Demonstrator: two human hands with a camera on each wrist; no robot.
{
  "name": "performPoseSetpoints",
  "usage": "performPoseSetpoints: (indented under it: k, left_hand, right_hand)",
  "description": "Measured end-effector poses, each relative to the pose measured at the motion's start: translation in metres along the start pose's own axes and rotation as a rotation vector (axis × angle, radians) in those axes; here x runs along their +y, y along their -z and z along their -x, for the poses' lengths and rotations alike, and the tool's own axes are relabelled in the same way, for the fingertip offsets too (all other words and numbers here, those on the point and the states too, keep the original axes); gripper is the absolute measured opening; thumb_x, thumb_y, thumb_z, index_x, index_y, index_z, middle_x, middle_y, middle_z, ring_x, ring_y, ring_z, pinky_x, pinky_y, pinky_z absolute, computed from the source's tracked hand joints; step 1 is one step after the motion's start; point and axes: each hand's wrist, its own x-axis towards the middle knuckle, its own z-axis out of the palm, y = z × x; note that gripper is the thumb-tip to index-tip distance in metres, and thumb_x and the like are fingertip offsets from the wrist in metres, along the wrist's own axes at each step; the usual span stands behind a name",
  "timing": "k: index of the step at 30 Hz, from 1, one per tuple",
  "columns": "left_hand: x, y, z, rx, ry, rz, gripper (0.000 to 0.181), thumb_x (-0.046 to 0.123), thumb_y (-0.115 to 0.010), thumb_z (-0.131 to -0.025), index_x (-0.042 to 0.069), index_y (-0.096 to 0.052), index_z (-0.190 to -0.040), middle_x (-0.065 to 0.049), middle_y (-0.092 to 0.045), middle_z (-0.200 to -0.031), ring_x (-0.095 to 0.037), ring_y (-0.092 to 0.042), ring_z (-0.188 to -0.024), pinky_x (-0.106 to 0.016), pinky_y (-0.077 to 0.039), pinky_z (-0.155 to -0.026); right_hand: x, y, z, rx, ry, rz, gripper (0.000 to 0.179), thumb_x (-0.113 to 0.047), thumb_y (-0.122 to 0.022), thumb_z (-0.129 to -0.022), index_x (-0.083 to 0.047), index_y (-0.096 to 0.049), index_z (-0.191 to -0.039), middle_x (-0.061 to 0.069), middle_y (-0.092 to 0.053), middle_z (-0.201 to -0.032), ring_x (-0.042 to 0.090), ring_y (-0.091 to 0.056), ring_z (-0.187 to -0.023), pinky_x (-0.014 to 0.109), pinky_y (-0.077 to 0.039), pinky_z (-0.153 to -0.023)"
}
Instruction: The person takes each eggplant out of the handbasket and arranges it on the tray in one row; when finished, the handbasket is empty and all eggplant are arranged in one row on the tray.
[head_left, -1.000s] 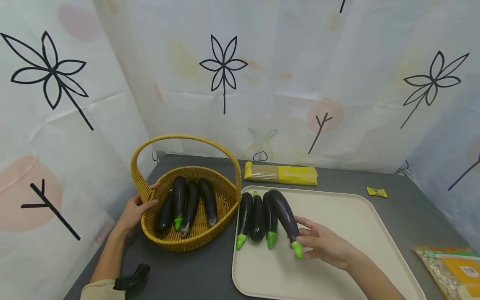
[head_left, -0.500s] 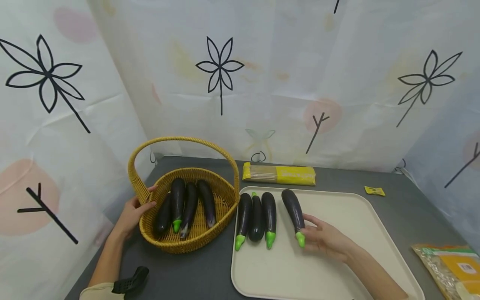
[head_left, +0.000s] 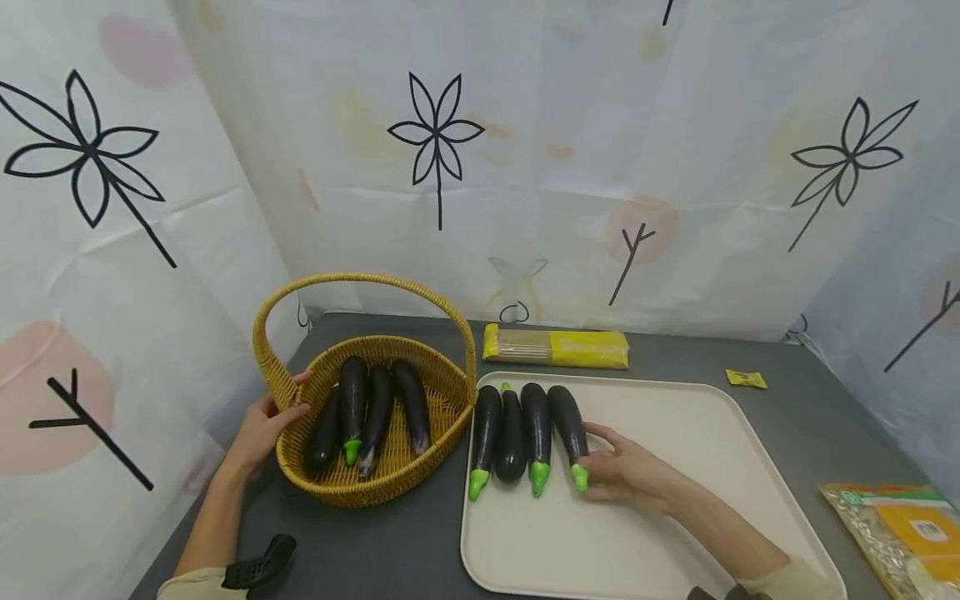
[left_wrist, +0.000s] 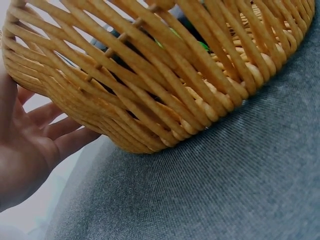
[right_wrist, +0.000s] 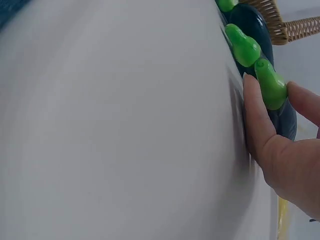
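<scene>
Right hand (head_left: 626, 471), mine, pinches a glossy, dark-purple, elongated eggplant (head_left: 567, 419) near its bulbous green cap (head_left: 579, 477). My left hand (head_left: 258, 435) grips honey-yellow, woven-wicker basket (head_left: 360, 495) at the side.

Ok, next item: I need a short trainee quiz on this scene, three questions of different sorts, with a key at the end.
1. How many eggplants are in the wicker basket?

2. True or false: the person's right grip is on the basket's handle.

3. Multiple choice: of the four eggplants on the cream tray, which one is turned the opposite way from the rest?
A. The leftmost
B. The second from left
C. The rightmost

Key:
1. Four.
2. False; it holds the tray's rightmost eggplant.
3. B; that eggplant has its green cap at the far end.
</scene>
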Motion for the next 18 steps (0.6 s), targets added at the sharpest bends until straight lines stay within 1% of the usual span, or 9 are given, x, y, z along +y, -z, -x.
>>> performPoseSetpoints:
  k: [4,9,14,18]
  left_hand:
    - [0.0,0.0,0.0,-0.003,0.017,0.013,0.055,0.02,-0.054,-0.099,0.004,-0.033,-0.148,-0.027,-0.035,-0.142,0.004,-0.05,-0.102,-0.021,-0.047,-0.076]
    - [0.0,0.0,0.0,-0.005,-0.002,0.008,0.054,0.019,-0.053,-0.1,0.003,-0.034,-0.148,-0.029,-0.034,-0.141,0.003,-0.05,-0.102,-0.02,-0.047,-0.076]
    - [0.0,0.0,0.0,-0.008,-0.01,0.016,0.054,0.018,-0.053,-0.1,0.002,-0.034,-0.148,-0.029,-0.034,-0.141,0.003,-0.051,-0.102,-0.02,-0.047,-0.076]
    - [-0.001,0.0,0.0,-0.006,-0.014,0.017,0.054,0.018,-0.053,-0.1,0.002,-0.034,-0.148,-0.029,-0.035,-0.14,0.003,-0.051,-0.102,-0.021,-0.047,-0.076]
  right_hand:
    - [-0.005,-0.007,-0.002,0.033,-0.039,0.065,0.079,-0.005,-0.057,-0.094,-0.003,-0.001,-0.151,0.019,-0.053,-0.114,0.022,-0.06,-0.096,0.041,-0.051,-0.083]
    - [-0.012,-0.016,-0.003,0.106,-0.094,0.135,0.076,-0.009,-0.06,-0.093,0.002,-0.011,-0.15,0.021,-0.053,-0.115,0.025,-0.06,-0.098,0.04,-0.051,-0.082]
    - [-0.017,-0.018,-0.003,0.176,-0.101,0.188,0.068,-0.014,-0.058,-0.095,0.007,-0.02,-0.147,0.02,-0.055,-0.112,0.024,-0.059,-0.094,0.038,-0.052,-0.08]
    - [-0.018,-0.014,-0.005,0.173,-0.094,0.186,0.066,-0.014,-0.056,-0.096,0.007,-0.021,-0.147,0.018,-0.056,-0.11,0.023,-0.059,-0.093,0.038,-0.052,-0.08]
